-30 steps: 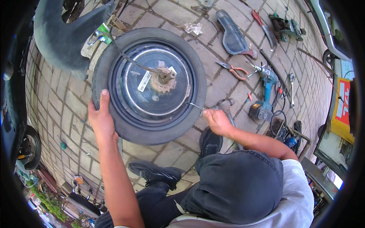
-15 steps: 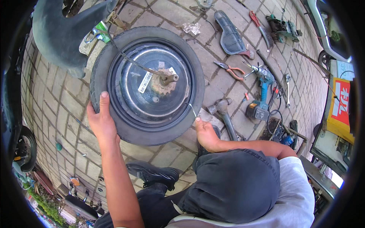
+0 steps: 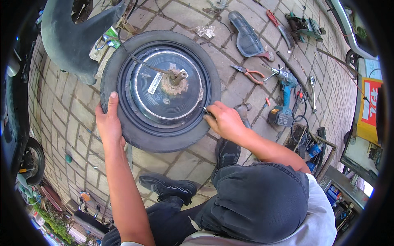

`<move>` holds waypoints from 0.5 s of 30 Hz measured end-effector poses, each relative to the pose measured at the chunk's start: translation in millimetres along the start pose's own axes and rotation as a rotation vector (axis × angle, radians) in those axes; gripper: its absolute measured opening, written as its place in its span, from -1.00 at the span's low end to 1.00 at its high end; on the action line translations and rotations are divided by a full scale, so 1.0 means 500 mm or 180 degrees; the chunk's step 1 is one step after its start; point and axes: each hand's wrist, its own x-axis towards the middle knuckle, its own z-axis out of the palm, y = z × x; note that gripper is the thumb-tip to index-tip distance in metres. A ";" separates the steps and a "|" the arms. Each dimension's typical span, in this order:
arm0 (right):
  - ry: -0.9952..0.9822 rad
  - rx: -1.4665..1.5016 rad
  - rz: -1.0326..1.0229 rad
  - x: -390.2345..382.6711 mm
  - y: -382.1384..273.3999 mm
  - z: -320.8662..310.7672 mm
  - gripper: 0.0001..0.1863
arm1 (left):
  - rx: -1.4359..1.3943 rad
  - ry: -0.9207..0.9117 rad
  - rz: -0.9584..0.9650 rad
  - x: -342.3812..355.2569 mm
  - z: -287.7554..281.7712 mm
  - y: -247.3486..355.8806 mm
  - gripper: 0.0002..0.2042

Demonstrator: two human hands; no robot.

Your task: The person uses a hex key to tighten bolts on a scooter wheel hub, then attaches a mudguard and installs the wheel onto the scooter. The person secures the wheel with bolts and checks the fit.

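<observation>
A black-tyred wheel with a dark hub motor in its middle stands tilted over the paving, axle facing up. From the axle a black cable runs to the upper left. My left hand grips the tyre's left side, thumb on the sidewall and the other fingers partly hidden behind it. At the right lower rim, my right hand pinches a thin metal piece, mostly covered by the fingers. Whether this piece is the valve stem or something separate, I cannot tell.
Right of the wheel lie a hammer, orange-handled pliers, a teal cordless drill and a spanner. Farther off are a dark plastic cover and a red-handled blade. A grey scooter panel stands upper left.
My right hand has moved up and left, from the outer end of a thin metal piece to the rim itself. My left hand keeps its hold on the tyre; the wheel has shifted slightly.
</observation>
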 end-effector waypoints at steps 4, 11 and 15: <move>-0.0024 -0.0084 -0.0336 0.008 0.028 0.003 -0.82 | 0.0044 0.0029 0.0133 0.003 0.000 0.001 -0.36; 0.1297 0.0458 0.0690 -0.011 0.042 0.029 -0.86 | 0.0153 0.0063 0.0119 0.010 -0.015 -0.004 -0.39; 0.0753 0.3184 0.2330 -0.031 0.128 0.053 -0.78 | 0.0527 0.0139 0.0100 0.016 -0.022 -0.003 -0.30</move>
